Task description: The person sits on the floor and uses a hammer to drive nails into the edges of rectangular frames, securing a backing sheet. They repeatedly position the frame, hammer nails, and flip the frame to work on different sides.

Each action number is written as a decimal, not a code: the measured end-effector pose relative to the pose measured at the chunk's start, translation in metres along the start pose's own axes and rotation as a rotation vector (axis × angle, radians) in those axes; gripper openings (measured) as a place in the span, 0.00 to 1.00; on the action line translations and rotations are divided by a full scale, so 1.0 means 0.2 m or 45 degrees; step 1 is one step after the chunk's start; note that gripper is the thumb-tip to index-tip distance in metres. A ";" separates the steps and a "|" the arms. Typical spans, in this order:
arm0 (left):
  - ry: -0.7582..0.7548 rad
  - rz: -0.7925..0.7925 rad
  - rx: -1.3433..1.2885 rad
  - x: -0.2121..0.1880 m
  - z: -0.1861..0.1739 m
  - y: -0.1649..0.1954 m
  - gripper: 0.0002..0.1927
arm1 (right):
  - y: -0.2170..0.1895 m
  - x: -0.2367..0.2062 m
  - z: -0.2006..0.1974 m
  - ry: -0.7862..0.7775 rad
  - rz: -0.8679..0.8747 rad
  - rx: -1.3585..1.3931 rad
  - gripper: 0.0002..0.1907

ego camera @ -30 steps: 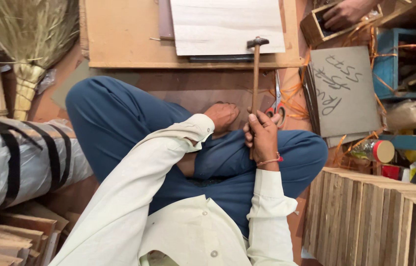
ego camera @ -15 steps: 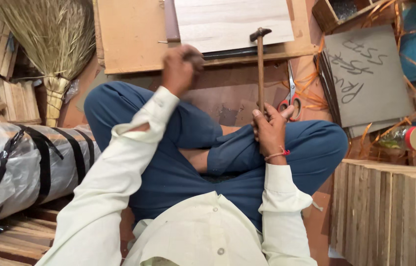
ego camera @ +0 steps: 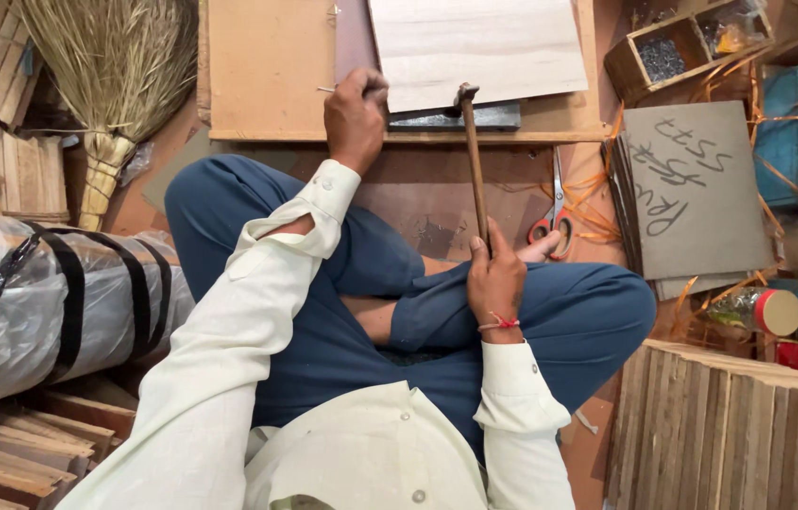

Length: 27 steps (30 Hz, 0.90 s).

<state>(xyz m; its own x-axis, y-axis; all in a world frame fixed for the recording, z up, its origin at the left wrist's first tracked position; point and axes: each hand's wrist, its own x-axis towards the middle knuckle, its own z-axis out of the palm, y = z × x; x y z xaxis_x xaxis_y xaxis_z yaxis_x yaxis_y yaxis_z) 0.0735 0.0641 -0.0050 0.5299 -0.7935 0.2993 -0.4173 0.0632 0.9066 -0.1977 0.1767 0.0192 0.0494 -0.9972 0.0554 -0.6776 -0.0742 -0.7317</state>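
Observation:
My right hand (ego camera: 496,279) grips the lower end of a hammer's thin wooden handle (ego camera: 475,170) and rests on my crossed legs in blue trousers. The metal hammer head (ego camera: 465,93) points away from me, over the front edge of a pale wooden sheet (ego camera: 484,42). My left hand (ego camera: 355,115) is stretched out to the plywood board (ego camera: 267,66), its fingers curled shut over the end of a thin nail (ego camera: 325,90) that pokes out to the left. A dark panel (ego camera: 354,33) lies just beyond that hand.
Red-handled scissors (ego camera: 555,222) lie on the floor right of the hammer, beside grey boards (ego camera: 692,189). Also around me are a box of nails (ego camera: 673,47), a broom (ego camera: 120,66), a plastic-wrapped bundle (ego camera: 31,293), stacked slats (ego camera: 730,425) and a tape roll (ego camera: 777,312).
My left hand left my lap, lifted, and came down forward on the plywood board at the nail. My right hand kept holding the hammer upright in about the same spot.

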 end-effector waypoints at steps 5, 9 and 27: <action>-0.178 0.244 0.012 0.09 -0.04 0.12 0.07 | -0.06 0.00 -0.04 -0.002 0.032 0.015 0.19; -0.243 0.166 -0.071 0.13 -0.04 0.13 0.07 | -0.07 0.01 -0.05 -0.012 0.044 0.044 0.19; -0.239 0.397 0.152 0.08 0.10 -0.06 0.06 | 0.01 0.00 -0.04 0.052 0.096 0.416 0.18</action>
<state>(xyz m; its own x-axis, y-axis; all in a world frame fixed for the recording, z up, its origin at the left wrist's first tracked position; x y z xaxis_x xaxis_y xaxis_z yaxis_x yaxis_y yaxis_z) 0.0724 0.0395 -0.0169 0.2242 -0.8452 0.4852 -0.6262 0.2565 0.7363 -0.2057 0.1775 0.0227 -0.0261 -0.9995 0.0150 -0.4067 -0.0031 -0.9136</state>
